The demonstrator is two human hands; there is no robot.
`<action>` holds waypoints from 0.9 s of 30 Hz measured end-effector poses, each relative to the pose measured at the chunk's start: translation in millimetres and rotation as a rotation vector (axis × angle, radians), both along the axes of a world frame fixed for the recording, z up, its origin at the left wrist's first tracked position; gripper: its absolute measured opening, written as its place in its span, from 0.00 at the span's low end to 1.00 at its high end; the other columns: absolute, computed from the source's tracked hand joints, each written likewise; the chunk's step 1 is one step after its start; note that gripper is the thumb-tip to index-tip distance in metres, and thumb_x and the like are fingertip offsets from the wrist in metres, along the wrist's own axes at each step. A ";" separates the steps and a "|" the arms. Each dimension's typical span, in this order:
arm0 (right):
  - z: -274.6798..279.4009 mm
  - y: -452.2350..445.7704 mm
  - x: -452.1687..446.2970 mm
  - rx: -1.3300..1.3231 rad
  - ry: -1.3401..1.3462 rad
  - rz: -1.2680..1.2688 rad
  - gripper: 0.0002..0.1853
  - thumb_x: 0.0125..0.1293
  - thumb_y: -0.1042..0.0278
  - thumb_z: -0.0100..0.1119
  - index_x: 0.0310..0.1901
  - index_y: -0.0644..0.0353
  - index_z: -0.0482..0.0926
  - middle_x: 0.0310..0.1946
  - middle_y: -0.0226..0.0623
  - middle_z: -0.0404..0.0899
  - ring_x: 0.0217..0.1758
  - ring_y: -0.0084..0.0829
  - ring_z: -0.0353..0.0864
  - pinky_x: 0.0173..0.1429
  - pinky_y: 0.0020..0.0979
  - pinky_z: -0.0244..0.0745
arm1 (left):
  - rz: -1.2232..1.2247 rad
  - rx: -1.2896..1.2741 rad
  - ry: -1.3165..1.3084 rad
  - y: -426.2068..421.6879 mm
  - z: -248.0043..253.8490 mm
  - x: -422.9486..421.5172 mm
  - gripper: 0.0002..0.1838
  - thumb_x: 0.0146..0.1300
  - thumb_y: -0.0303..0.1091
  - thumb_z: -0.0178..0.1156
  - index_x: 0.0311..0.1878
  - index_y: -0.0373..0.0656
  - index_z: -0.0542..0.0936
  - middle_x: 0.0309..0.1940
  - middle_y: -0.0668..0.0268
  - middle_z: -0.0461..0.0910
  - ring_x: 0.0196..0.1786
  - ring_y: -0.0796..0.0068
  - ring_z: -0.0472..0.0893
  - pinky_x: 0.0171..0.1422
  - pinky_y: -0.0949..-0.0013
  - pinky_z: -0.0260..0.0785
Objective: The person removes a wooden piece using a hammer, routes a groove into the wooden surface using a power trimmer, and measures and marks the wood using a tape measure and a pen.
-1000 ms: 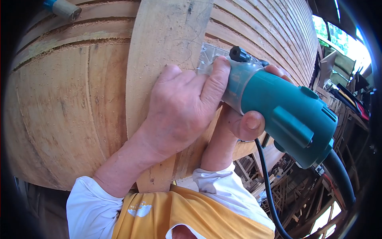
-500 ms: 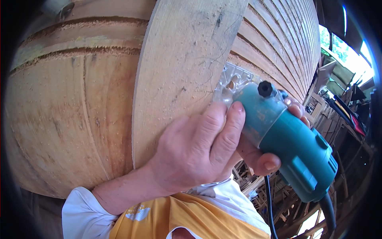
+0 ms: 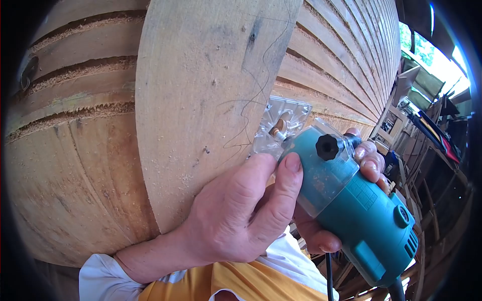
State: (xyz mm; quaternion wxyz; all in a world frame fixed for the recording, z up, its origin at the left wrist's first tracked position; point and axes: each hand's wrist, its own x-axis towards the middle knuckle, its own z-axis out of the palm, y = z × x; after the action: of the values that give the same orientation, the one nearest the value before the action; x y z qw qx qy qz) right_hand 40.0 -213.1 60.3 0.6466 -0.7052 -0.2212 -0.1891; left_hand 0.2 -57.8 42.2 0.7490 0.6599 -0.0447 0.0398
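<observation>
A teal trim router [image 3: 346,200] with a clear base and a black knob lies tilted against the right edge of a wide flat board [image 3: 201,100]. Its bit shows inside the clear base plate [image 3: 288,113]. My right hand [image 3: 369,163] wraps round the router body from beneath, thumb on the near side and fingers on the far side. My left hand [image 3: 236,210] is closed at the router's lower end, thumb against its housing; its other fingers are curled and partly hidden. The left hand's side rests on the board.
Slatted wood with sawdust-filled grooves [image 3: 331,65] curves away beyond the board, with more grooves [image 3: 85,75] at left. A smooth wooden panel [image 3: 75,185] lies nearer. A black cord hangs below the router. Scrap wood [image 3: 422,195] clutters the right side.
The router and both hands have slid toward me along the board's edge. The router has rolled a little, showing a round cap near its rear. The whole view has also shifted.
</observation>
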 end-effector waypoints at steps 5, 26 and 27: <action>1.7 -4.1 -1.8 -0.031 0.011 -0.009 0.52 0.57 0.40 0.79 0.74 0.65 0.68 0.67 0.50 0.67 0.71 0.47 0.66 0.79 0.50 0.60 | 0.020 0.083 -0.082 -1.5 -4.2 -3.4 0.21 0.72 0.18 0.64 0.67 0.26 0.76 0.51 0.53 0.77 0.33 0.76 0.80 0.31 0.72 0.73; -2.8 0.4 7.9 -0.020 -0.025 0.016 0.51 0.58 0.36 0.73 0.74 0.66 0.68 0.67 0.50 0.69 0.71 0.49 0.67 0.80 0.55 0.53 | 0.043 0.077 -0.021 -1.9 -0.8 -0.5 0.21 0.70 0.19 0.67 0.65 0.29 0.80 0.54 0.55 0.77 0.32 0.82 0.78 0.28 0.77 0.69; -2.6 0.0 7.1 -0.020 -0.025 0.006 0.51 0.57 0.36 0.73 0.74 0.66 0.68 0.67 0.50 0.69 0.71 0.49 0.67 0.80 0.55 0.53 | 0.035 0.080 -0.013 -1.2 0.1 -0.7 0.21 0.70 0.19 0.68 0.65 0.29 0.81 0.55 0.56 0.77 0.32 0.81 0.78 0.28 0.77 0.69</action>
State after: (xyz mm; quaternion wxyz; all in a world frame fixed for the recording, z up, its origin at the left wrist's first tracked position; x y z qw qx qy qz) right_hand 47.1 -213.1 57.7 0.6373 -0.7084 -0.2333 -0.1939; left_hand -0.6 -59.0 42.3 0.7207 0.6899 -0.0396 0.0553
